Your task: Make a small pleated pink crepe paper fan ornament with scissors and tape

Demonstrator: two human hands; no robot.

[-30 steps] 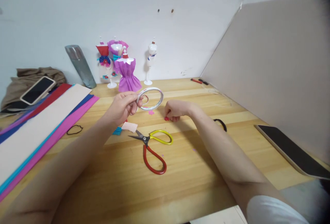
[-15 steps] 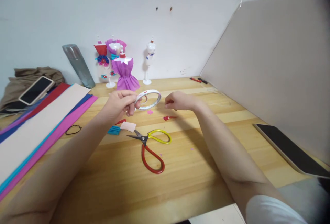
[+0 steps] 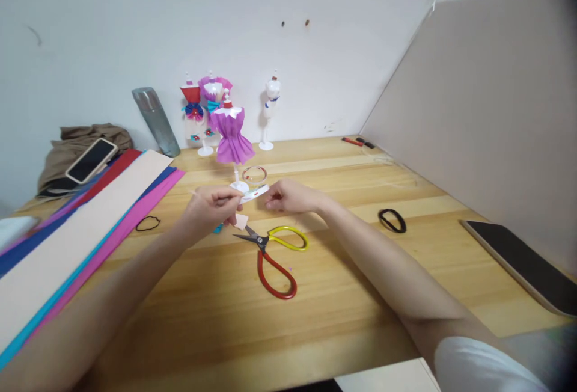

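Observation:
My left hand [image 3: 215, 204] is closed on a narrow white roll of tape [image 3: 258, 192], gripping its left side and holding it nearly flat above the table. Close to the right edge of the roll is my right hand [image 3: 288, 196], its fingers curled together; whatever they pinch is hidden. Below both hands lie scissors [image 3: 260, 241] with one yellow and one red handle, blades apart. A pale pink piece of paper [image 3: 241, 222] and a blue piece [image 3: 218, 228] show partly beside my left fingers. Just behind the roll stands a small dress form in a purple paper dress [image 3: 234, 136].
More small dress forms [image 3: 193, 112] stand at the wall, near a tilted bottle [image 3: 155, 121]. Coloured paper strips [image 3: 90, 214] and a phone [image 3: 91, 160] lie left. A black hair tie [image 3: 392, 220] and a dark tablet-like device [image 3: 518, 263] lie right. Another ring [image 3: 255, 174] rests behind.
The tape roll has tipped from upright to nearly flat and come lower. My right hand has moved closer to it. The view has shifted, and the black hair tie at right now shows.

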